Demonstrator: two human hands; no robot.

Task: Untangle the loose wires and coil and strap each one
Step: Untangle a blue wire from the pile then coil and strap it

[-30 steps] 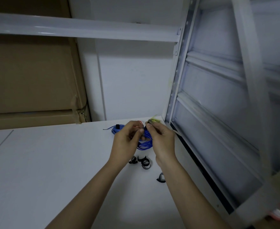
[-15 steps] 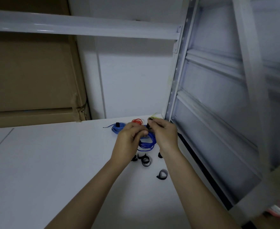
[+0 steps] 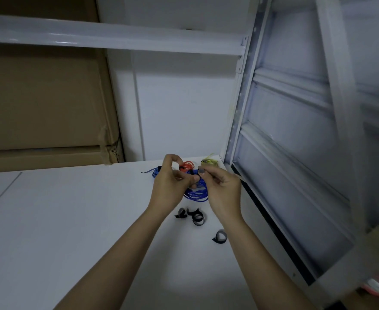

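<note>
Above the white shelf surface (image 3: 72, 220) both hands hold a coiled blue wire (image 3: 196, 193). My left hand (image 3: 172, 186) grips the coil from the left, fingers curled round it. My right hand (image 3: 222, 189) pinches a black strap (image 3: 195, 172) at the top of the coil. Behind them lie a strapped red coil (image 3: 187, 165), a strapped yellow-green coil (image 3: 209, 162) and a second blue coil (image 3: 155, 172), partly hidden by my left hand. Several loose black straps (image 3: 195, 217) lie in front of the hands, one more strap (image 3: 219, 237) nearer to me.
A white metal rack upright (image 3: 237, 108) and side panels (image 3: 295, 153) close off the right. A shelf beam (image 3: 108, 39) runs overhead. Brown cardboard boxes (image 3: 38, 108) stand at the back left, against the white wall (image 3: 179, 108).
The hands stay on the blue coil; they have shifted slightly apart, and the red and yellow-green coils behind now show more fully. The right hand now pinches the strap at the coil's top.
</note>
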